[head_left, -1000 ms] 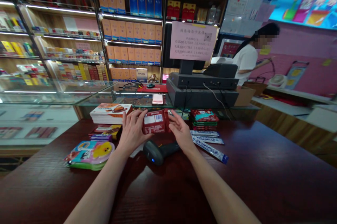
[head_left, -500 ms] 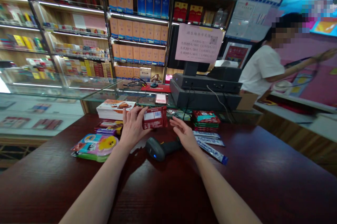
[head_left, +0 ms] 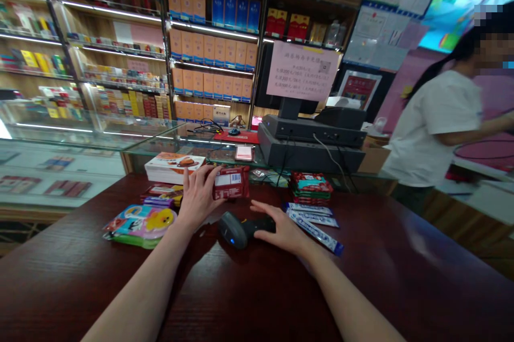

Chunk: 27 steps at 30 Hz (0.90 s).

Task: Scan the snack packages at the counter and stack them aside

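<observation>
- Lowered since half a second ago: right hand [head_left: 278,228], from beside the red packet [head_left: 232,183] to around the handle of the black scanner [head_left: 233,232]. Also shifted, farther right: co-worker in a white shirt [head_left: 437,125].
- Nearest, on the dark counter [head_left: 249,299]: scanner, blue light showing, handle pointing right, probably laid so to suit a right-hand grasp.
- Right hand with fingers and thumb parted, holding nothing; contact with the handle impossible to tell.
- Close by on the right: blue-and-white sticks [head_left: 317,231], loosely fanned; on the left, a bright picture pouch [head_left: 140,224], perhaps kept aside to leave the middle free.
- Slightly beyond: left hand [head_left: 198,195] gripping the red packet by its left end, apparently above the counter, likely pinched there to keep the printed back and barcode uncovered.
- Behind the pouch: small bars [head_left: 158,196], then a white-and-orange box [head_left: 174,167]; opposite, a neat pile of snack packets [head_left: 311,188], seemingly stacked to save room.
- Farther: cash register [head_left: 311,152], pink sign [head_left: 301,70] fixed over its screen, probably turned outward for reading.
- Farthest: lit shelves of orange boxes [head_left: 206,48].
</observation>
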Tool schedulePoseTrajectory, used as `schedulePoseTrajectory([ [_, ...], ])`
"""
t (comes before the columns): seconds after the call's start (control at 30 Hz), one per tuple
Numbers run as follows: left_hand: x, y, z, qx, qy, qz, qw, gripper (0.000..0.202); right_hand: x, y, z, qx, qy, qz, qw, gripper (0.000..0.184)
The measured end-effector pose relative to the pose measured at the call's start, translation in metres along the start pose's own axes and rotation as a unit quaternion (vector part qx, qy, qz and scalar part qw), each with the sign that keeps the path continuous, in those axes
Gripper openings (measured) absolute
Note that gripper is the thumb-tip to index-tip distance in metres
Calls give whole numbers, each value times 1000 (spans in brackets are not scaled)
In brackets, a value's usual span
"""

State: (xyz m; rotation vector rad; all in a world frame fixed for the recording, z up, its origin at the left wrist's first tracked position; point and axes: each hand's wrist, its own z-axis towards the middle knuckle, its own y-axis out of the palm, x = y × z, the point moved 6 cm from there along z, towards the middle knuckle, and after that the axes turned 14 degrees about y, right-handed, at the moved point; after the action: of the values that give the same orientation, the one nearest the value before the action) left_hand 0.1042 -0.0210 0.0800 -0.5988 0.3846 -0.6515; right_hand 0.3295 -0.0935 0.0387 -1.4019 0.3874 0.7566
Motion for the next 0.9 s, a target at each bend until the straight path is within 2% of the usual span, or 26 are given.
schedulePoseTrajectory([
  [0.07,-1,1,-1,-1,-3,4,1000,82,-1,8,-2,-5,-21,-30,999,87],
  [0.13,-3,3,-2,-2,-6,7,1000,84,-3,14,-3,-8,-42,-60,997,92],
  [0.57,-9,7,-5,-9,-19,7,1000,85,-12,27,0,0,-65,-133,989,71],
  [0.73,-11,8,-6,-10,-24,15,1000,85,-14,22,-1,15,-66,-120,990,64],
  [0.9,-12,9,-7,-12,-26,18,999,86,-17,11,0,70,-78,-95,990,63],
])
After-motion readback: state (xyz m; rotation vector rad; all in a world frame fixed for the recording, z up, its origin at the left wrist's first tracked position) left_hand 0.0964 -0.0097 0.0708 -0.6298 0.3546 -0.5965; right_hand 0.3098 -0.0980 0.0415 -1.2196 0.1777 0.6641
